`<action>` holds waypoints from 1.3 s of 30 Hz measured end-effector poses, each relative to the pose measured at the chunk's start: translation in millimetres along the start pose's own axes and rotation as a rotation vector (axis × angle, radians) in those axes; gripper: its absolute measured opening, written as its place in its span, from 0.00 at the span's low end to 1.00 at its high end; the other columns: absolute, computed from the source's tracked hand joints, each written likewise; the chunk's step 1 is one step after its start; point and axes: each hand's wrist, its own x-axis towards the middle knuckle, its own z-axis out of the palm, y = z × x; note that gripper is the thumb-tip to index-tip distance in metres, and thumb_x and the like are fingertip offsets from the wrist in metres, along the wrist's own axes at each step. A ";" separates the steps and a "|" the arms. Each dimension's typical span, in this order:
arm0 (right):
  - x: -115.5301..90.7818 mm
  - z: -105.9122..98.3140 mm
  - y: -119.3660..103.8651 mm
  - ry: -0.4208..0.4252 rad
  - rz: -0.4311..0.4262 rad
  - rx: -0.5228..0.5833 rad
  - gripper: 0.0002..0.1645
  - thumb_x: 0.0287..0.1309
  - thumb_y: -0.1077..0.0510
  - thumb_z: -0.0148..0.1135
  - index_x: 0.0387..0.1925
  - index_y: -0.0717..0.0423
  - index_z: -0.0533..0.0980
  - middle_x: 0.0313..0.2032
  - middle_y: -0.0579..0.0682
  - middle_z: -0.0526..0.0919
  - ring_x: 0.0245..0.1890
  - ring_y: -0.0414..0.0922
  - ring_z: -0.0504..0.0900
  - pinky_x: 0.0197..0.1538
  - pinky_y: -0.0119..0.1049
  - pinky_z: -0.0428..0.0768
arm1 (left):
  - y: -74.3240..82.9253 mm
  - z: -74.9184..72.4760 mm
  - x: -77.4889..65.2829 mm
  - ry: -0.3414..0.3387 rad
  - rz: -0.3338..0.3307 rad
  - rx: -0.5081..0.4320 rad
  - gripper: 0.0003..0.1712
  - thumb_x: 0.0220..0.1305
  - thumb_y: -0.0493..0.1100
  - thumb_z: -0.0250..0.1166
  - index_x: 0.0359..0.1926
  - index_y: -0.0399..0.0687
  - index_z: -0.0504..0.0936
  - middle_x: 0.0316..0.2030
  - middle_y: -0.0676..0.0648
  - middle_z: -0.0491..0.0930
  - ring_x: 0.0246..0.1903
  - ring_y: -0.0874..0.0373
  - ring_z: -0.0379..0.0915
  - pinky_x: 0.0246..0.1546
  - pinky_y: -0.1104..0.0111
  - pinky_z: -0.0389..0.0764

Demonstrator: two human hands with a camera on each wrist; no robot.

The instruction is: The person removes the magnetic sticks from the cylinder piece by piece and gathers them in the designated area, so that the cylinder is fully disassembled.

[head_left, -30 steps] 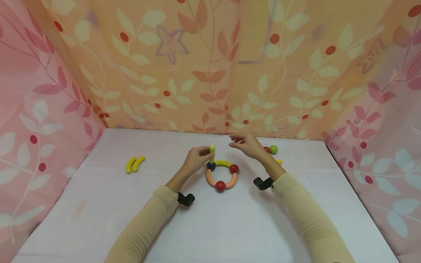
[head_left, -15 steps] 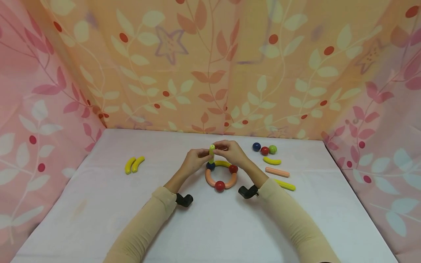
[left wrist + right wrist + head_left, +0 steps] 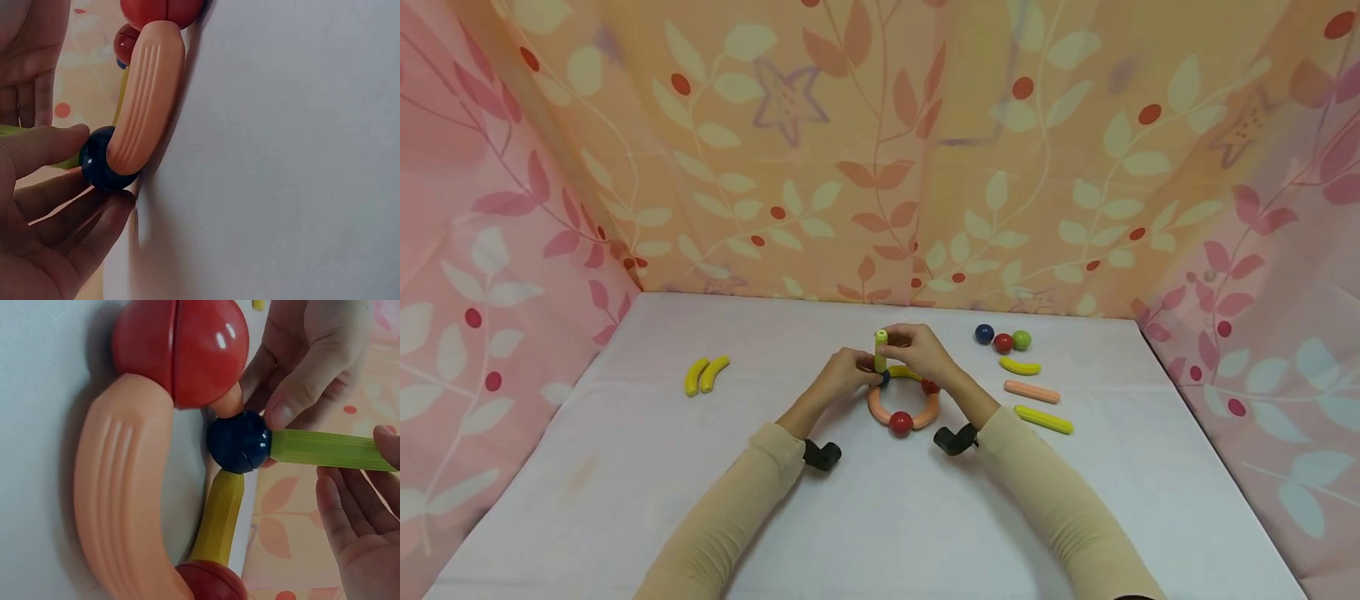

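Note:
A ring of curved sticks and balls lies on the table: two orange curved sticks (image 3: 147, 100), a yellow curved stick (image 3: 219, 515), a red ball (image 3: 901, 424) at the front, another red ball (image 3: 212, 582) and a dark blue ball (image 3: 240, 442). From the blue ball a yellow-green ridged stick (image 3: 325, 449) stands upright. My left hand (image 3: 844, 373) grips the blue ball, thumb on one side and fingers on the other. With thumb and fingers my right hand (image 3: 925, 352) pinches the stick near its top end.
Two yellow curved sticks (image 3: 706, 377) lie at the left. On the right are a blue ball (image 3: 984, 334), a red ball (image 3: 1003, 342), a green ball (image 3: 1022, 340), a yellow curved stick (image 3: 1020, 366), an orange stick (image 3: 1032, 392) and a yellow-green stick (image 3: 1043, 419). Patterned curtains surround the table.
My right hand has come in from the right and taken the upright stick near its top. My left hand has slid down from the stick to the blue ball.

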 end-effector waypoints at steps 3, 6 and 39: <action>-0.3 1.8 1.4 -0.006 -0.006 0.021 0.20 0.61 0.59 0.64 0.53 0.65 0.78 0.46 0.60 0.85 0.47 0.50 0.84 0.53 0.38 0.82 | 0.9 2.6 2.3 -0.004 0.027 0.030 0.16 0.58 0.40 0.71 0.47 0.39 0.85 0.43 0.43 0.87 0.48 0.51 0.81 0.54 0.59 0.79; -1.4 3.5 2.1 0.007 -0.013 0.044 0.20 0.62 0.59 0.64 0.53 0.65 0.78 0.46 0.60 0.85 0.47 0.51 0.84 0.52 0.38 0.82 | 2.3 4.2 3.6 0.003 0.043 0.057 0.15 0.56 0.39 0.72 0.44 0.38 0.86 0.41 0.43 0.87 0.47 0.50 0.82 0.53 0.59 0.79; -8.3 -21.7 -19.1 0.146 -0.021 0.135 0.20 0.64 0.61 0.62 0.54 0.68 0.77 0.47 0.64 0.83 0.46 0.53 0.84 0.49 0.39 0.84 | 5.1 5.7 2.4 0.001 0.002 0.064 0.20 0.58 0.40 0.71 0.52 0.41 0.84 0.52 0.42 0.83 0.57 0.49 0.75 0.59 0.58 0.76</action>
